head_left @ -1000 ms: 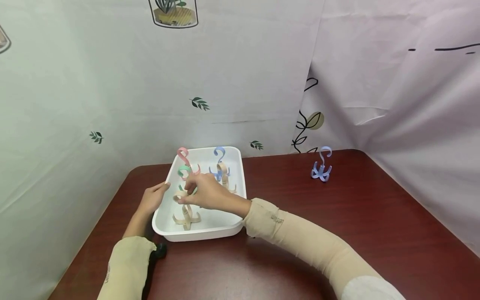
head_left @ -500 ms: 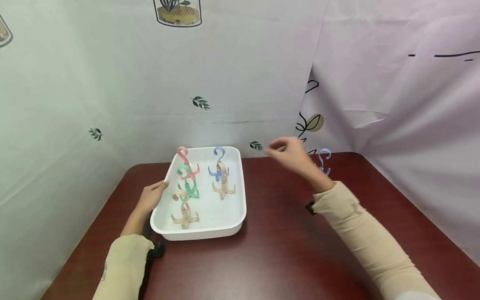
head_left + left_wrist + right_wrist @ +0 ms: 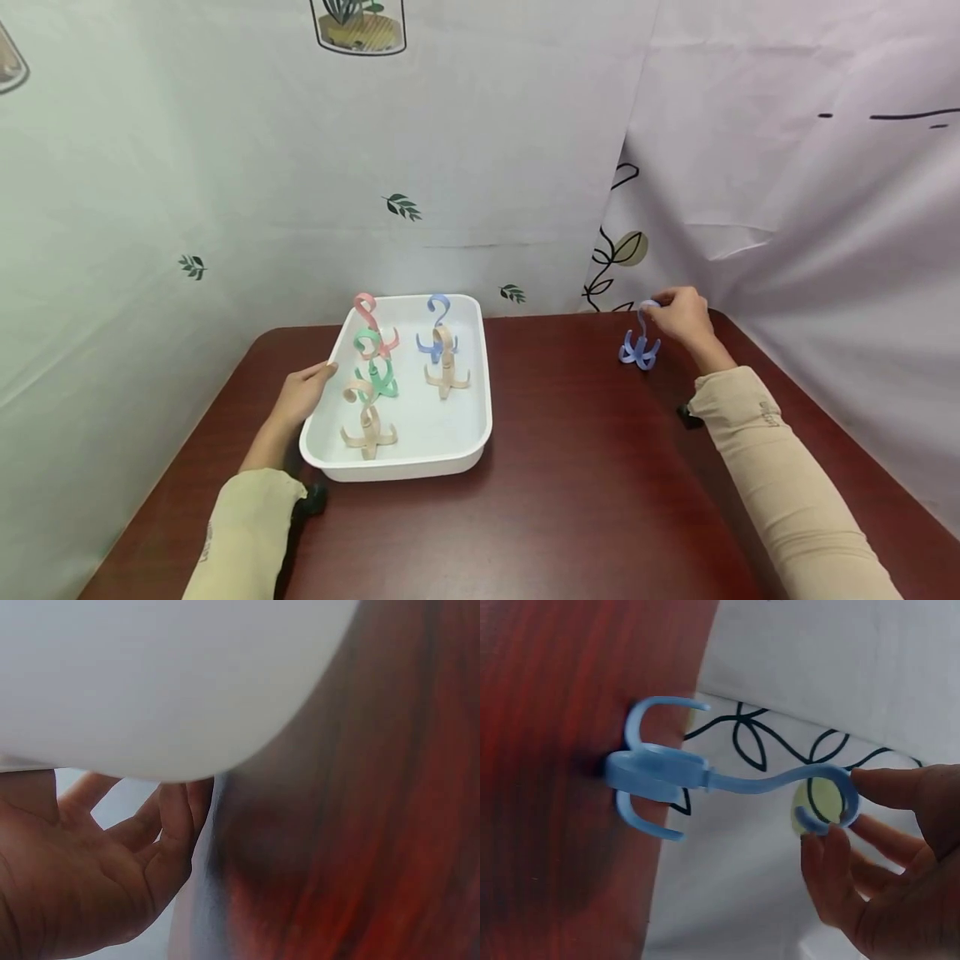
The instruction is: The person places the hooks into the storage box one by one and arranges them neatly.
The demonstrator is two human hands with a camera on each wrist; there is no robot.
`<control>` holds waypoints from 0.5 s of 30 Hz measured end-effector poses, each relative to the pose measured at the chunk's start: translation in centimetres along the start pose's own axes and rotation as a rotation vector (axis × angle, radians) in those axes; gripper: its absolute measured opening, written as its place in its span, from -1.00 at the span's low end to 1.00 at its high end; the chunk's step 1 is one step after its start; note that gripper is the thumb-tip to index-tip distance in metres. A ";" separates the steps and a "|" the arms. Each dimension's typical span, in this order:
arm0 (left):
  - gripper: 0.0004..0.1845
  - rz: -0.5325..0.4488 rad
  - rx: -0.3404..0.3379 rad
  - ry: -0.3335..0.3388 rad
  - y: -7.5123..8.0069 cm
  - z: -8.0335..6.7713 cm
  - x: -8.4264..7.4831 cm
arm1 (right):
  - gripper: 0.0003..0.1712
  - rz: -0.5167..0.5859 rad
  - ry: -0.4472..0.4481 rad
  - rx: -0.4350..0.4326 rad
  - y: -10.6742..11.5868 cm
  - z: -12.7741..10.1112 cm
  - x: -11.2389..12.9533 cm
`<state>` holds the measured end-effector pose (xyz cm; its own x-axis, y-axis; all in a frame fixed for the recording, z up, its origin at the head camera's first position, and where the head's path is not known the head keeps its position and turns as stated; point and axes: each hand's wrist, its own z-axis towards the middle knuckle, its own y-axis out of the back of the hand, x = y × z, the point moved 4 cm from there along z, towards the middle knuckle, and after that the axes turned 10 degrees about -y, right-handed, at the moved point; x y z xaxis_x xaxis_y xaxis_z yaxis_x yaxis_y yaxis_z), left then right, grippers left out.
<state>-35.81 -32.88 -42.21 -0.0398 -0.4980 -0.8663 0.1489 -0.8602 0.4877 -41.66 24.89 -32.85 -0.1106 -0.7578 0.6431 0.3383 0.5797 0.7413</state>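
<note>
A blue four-armed hook (image 3: 640, 346) stands on the dark red table (image 3: 570, 467) at the back right. My right hand (image 3: 658, 310) pinches its curled top. The right wrist view shows the fingertips (image 3: 859, 780) closing on the curl of that blue hook (image 3: 667, 771). A white tray (image 3: 405, 471) sits at centre left. My left hand (image 3: 318, 379) rests with straight fingers against the tray's left rim. In the left wrist view the left hand (image 3: 112, 855) lies under the tray wall (image 3: 150, 675).
Inside the tray stand a pink hook (image 3: 369, 321), a green hook (image 3: 377, 367), a blue hook (image 3: 437, 329) and two beige hooks (image 3: 447, 367) (image 3: 367, 421). Printed curtains (image 3: 480, 167) close off the table's back and both sides.
My right hand let go of the front beige hook in the tray, swung right across the table and took hold of the lone blue hook's top. The left hand stayed put.
</note>
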 end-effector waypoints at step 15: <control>-0.33 0.008 0.007 -0.005 0.0 0.2 0.0 | -0.65 0.061 0.163 -0.084 0.4 -1.6 3.8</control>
<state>-36.03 -32.90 -42.14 -0.0431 -0.5056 -0.8617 0.1420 -0.8569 0.4956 -40.42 21.79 -30.39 0.0627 -0.7643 0.6419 0.4175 0.6042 0.6787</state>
